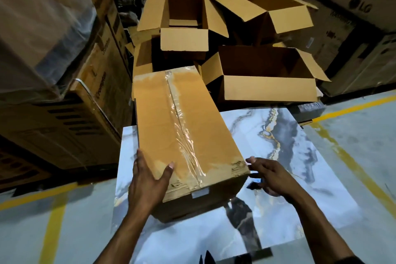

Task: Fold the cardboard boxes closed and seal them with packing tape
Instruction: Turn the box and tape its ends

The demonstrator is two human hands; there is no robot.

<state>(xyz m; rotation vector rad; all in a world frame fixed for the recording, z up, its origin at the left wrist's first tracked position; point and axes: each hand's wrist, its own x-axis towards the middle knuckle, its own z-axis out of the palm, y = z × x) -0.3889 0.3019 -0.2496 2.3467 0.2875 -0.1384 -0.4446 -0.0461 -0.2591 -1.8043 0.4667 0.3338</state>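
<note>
1. A sealed cardboard box (182, 130) lies lengthwise on a marble-patterned surface (300, 167), its far end reaching past the surface's far edge; its flaps are folded shut and a strip of clear packing tape (182, 128) runs along the centre seam from the far end over the near edge, wrinkled toward the near end.
2. The left hand (147, 180) holds the box's near-left corner — thumb laid on the top face, the other fingers down the left side; the fingers are curled round that corner.
3. The right hand (272, 176) is beside the near-right corner; its fingers are spread apart and relaxed, holding nothing; the tip of one finger is just at the corner's edge, though contact cannot be told for sure.
4. Behind the sealed box stand open cardboard boxes with flaps raised or splayed: one at centre back (184, 38), one at right back (267, 6), one nearer on the right (270, 88), and a partly hidden one (143, 58) just behind the sealed box's far-left end.
5. Large printed cartons (64, 118) are stacked on the left, more cartons (353, 17) on the right; the grey floor (375, 135) carries yellow painted lines (353, 107) — one on each side of the surface.
</note>
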